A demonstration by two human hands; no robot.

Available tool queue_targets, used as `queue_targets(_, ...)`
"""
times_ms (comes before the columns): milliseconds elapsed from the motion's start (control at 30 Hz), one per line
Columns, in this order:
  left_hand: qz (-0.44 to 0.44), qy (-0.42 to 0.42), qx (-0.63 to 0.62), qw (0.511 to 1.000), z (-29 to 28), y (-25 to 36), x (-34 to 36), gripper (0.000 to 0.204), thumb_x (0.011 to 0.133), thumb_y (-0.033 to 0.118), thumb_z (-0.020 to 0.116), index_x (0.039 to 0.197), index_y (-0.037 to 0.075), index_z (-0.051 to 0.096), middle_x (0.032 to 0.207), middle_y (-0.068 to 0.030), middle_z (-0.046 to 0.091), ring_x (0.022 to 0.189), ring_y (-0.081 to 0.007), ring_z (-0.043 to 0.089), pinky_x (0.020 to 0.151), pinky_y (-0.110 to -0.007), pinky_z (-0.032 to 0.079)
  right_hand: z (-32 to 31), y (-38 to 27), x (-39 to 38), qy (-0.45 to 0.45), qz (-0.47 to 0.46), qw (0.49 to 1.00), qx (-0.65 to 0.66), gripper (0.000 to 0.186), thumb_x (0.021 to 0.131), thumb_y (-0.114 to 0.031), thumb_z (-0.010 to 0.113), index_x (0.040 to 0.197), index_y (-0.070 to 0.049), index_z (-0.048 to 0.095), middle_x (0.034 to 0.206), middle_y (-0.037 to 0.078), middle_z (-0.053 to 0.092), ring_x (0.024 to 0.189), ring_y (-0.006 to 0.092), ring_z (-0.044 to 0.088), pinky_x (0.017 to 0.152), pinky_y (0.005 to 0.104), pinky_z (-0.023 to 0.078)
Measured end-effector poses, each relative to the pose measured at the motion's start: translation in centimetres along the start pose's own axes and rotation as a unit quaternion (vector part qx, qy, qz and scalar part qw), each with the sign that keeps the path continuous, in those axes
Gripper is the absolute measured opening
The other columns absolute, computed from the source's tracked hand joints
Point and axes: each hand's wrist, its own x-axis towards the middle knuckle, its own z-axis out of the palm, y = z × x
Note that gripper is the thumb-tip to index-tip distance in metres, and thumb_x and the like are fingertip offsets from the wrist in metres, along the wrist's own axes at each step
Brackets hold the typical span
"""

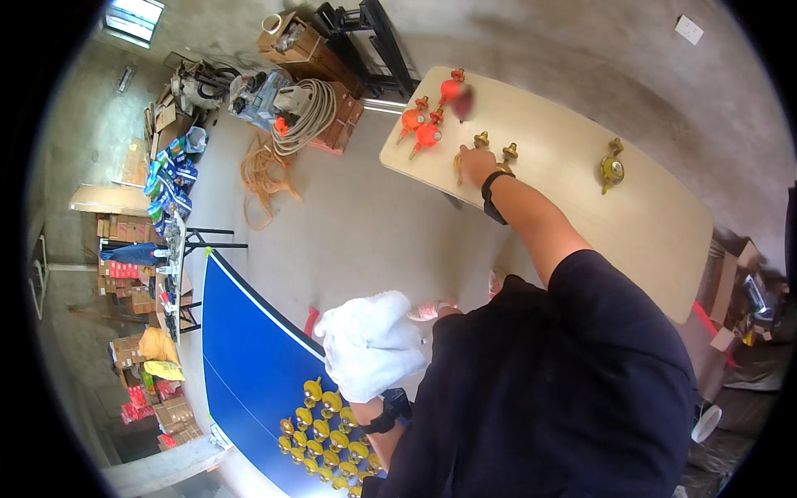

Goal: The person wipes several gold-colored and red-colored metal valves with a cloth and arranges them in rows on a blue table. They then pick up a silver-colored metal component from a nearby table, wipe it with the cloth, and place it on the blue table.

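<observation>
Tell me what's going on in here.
A person is reaching over a cream table with the right hand, which is at a pair of yellow valves; its grip can't be made out. The left hand is hidden by a white cloth. Red valves lie at the table's left end, and a lone yellow valve lies farther right. Many more yellow ones stand grouped on the blue table.
</observation>
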Motion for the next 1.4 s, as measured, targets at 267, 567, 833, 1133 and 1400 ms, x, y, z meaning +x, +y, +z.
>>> queue_targets(267,0.005,-0.023,0.004,1.0,0.0,0.9,0.0,0.071,0.061,0.032,0.08,0.124,0.008,0.059,0.107,-0.011,0.065,0.097,-0.0321,0.061,0.083,-0.044,0.046,-1.0,-1.3,-0.2,-0.032,-0.028,0.996,-0.077,0.063,0.075,-0.033,0.079,0.126,-0.005,0.057,0.107,0.018,0.069,0.103,0.0337,0.068,0.082,0.0443,0.058)
queue_targets(567,0.0,-0.051,0.016,0.999,0.1,1.6,-1.2,0.073,0.061,0.033,0.081,0.125,0.008,0.058,0.108,-0.0112,0.064,0.097,-0.0327,0.06,0.084,-0.044,0.046,0.3,1.2,1.0,-0.058,0.08,0.992,0.075,0.064,0.074,-0.029,0.078,0.128,-0.003,0.053,0.117,0.018,0.067,0.107,0.0316,0.068,0.087,0.0425,0.057)
queue_targets(833,0.087,-0.083,0.058,0.991,1.2,3.8,1.1,0.074,0.06,0.033,0.081,0.126,0.007,0.057,0.109,-0.0115,0.064,0.098,-0.0333,0.06,0.085,-0.045,0.046,-4.2,-3.7,-6.7,0.086,-0.027,0.96,0.264,0.078,0.072,-0.035,0.083,0.137,-0.008,0.05,0.115,0.019,0.064,0.1,0.0352,0.066,0.085,0.0451,0.054)
queue_targets(1133,0.346,0.0,-0.011,0.938,7.0,13.4,7.5,0.079,0.059,0.036,0.08,0.128,0.007,0.057,0.113,-0.0108,0.064,0.101,-0.0348,0.06,0.076,-0.046,0.044,-17.2,-6.8,-26.8,-0.01,-0.249,0.912,0.326,0.085,0.069,-0.035,0.086,0.143,-0.014,0.049,0.107,0.016,0.064,0.091,0.0363,0.066,0.076,0.0411,0.055)
queue_targets(1400,0.323,-0.029,-0.033,0.945,5.5,13.7,7.3,0.08,0.055,0.037,0.082,0.126,0.013,0.056,0.116,-0.0111,0.064,0.104,-0.033,0.062,0.076,-0.049,0.042,-18.3,-7.0,-29.1,0.113,-0.302,0.859,0.398,0.096,0.068,-0.018,0.093,0.145,0.003,0.039,0.126,0.021,0.061,0.112,0.0302,0.065,0.091,0.0395,0.055)
